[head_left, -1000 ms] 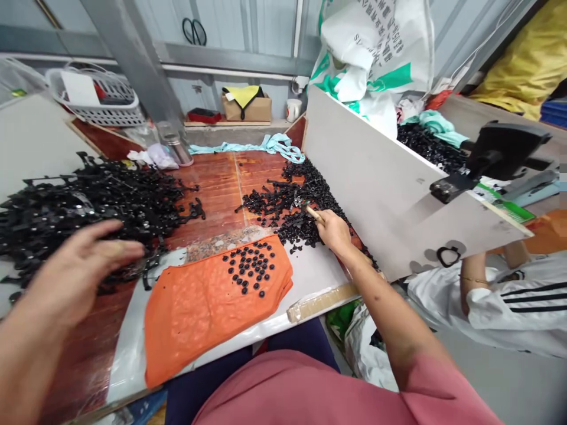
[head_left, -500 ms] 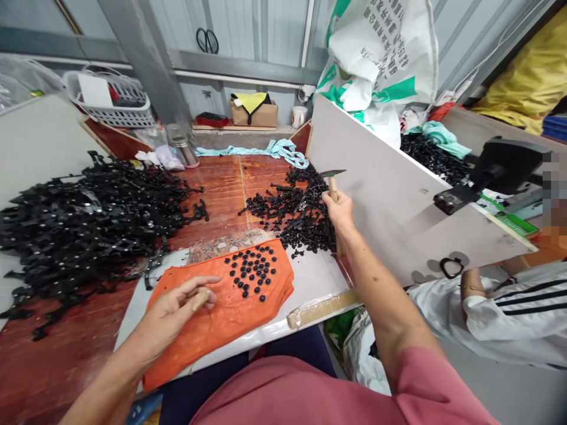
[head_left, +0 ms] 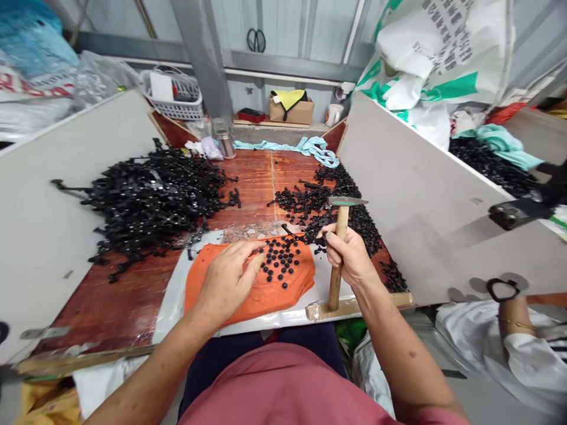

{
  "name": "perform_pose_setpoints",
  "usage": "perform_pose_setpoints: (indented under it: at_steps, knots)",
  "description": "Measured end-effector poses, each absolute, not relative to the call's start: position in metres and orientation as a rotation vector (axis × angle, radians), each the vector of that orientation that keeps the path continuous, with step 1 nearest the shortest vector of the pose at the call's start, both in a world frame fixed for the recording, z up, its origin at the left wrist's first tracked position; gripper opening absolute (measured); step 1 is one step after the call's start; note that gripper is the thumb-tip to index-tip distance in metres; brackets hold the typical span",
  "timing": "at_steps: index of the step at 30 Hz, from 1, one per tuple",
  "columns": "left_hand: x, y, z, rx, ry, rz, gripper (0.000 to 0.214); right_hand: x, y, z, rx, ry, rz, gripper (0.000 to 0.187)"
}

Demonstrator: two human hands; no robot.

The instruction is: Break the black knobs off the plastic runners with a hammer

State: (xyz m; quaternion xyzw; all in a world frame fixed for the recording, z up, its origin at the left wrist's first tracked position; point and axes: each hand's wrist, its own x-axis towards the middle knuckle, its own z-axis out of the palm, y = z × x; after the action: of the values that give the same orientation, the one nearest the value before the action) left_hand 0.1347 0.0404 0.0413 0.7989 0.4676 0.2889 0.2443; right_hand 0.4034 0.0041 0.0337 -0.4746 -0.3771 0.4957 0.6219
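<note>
While hammer in R hand, Chinese txt on wht bag

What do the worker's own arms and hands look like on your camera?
The left hand and right hand are both bare, with no gloves or watch showing. The right forearm carries a small dark spot. A dusty-pink sleeve shows at the right arm's lower edge, matching the shirt.

Workshop: hammer, piled black parts (ribbed wall).

Bright, fairly even light (edges stretched)
</note>
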Motion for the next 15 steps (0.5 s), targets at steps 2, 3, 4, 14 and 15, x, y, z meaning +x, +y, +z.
perform_pose_setpoints:
  at_steps: [2, 3, 4, 14, 15]
  knots:
    - [0.137, 0.039, 0.035, 2.13, 1.28, 0.79, 0.037, 0.381, -0.005, 0.028, -1.04, -0.839, 1.17, 0.034]
    - [0.139, 0.037, 0.03, 2.088, 1.259, 0.792, 0.037, 0.37, -0.01, 0.023, -1.028, -0.835, 1.19, 0.034]
    - [0.142, 0.035, 0.025, 2.029, 1.225, 0.798, 0.038, 0.359, -0.015, 0.018, -1.027, -0.84, 1.217, 0.033]
    - [0.093, 0.049, 0.006, 1.888, 1.287, 0.676, 0.044, 0.338, -0.044, -0.016, -1.35, -1.171, 1.11, 0.035]
    - [0.084, 0.058, 0.004, 1.931, 1.321, 0.63, 0.044, 0.347, -0.046, -0.02, -1.412, -1.202, 1.031, 0.035]
